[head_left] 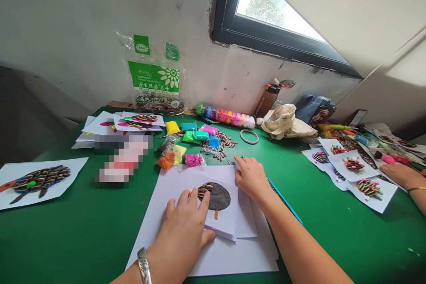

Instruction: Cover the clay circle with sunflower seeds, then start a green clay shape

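My left hand lies over a small white paper, fingers spread. Its fingertips touch a dark grey round of flattened clay with striped sunflower seeds on its left part, some hidden by the fingers. A small orange clay piece sits just below the round. My right hand is at the top right of the paper stack, fingers curled together beside loose sunflower seeds. Its thumb and whatever lies between its fingertips are hidden.
Clay packets lie behind the paper, near a roll of tape. A seed bag, a tube of coloured clay and a bottle stand along the wall. Finished seed pictures lie left and right. Another person's hand is at right.
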A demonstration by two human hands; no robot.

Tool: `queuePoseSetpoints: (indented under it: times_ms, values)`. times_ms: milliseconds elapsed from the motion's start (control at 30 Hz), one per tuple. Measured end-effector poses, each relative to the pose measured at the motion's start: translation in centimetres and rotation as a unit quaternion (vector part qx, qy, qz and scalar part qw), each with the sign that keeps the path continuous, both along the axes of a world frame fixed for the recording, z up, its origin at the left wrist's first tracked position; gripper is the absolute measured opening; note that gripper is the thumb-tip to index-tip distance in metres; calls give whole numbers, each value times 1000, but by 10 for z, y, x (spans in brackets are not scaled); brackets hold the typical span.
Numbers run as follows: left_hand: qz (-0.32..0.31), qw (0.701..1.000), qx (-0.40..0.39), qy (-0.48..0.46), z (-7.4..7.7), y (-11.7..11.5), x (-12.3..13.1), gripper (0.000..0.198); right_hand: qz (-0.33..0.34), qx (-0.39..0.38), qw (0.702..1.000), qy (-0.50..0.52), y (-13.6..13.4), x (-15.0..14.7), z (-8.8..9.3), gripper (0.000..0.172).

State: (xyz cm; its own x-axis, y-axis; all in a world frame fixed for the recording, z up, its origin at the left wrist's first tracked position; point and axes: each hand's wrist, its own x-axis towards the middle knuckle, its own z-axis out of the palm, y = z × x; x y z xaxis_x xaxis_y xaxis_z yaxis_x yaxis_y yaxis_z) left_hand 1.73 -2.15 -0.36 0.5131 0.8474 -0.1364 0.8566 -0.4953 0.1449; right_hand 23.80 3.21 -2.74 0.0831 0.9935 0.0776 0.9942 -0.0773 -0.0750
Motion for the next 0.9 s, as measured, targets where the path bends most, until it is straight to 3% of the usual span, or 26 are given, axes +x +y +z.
queuePoseSetpoints:
  times_ms: [200, 467, 733, 900]
  values:
    - [-2, 1000, 4, -8, -6, 1, 0, 65, -29, -11, 999, -12, 9, 2, -6, 23]
    - [0, 1000, 20, -6, -12, 0, -2, 63, -58, -1, 998, -25, 30, -16, -16, 32]
    - [36, 999, 11, 10, -5, 6, 0, 62, -24, 7, 1000, -16, 61, -24, -20, 35]
    - [31, 999, 16, 10, -4, 8, 2, 60, 16, 1, 1000, -1, 71, -16, -20, 24]
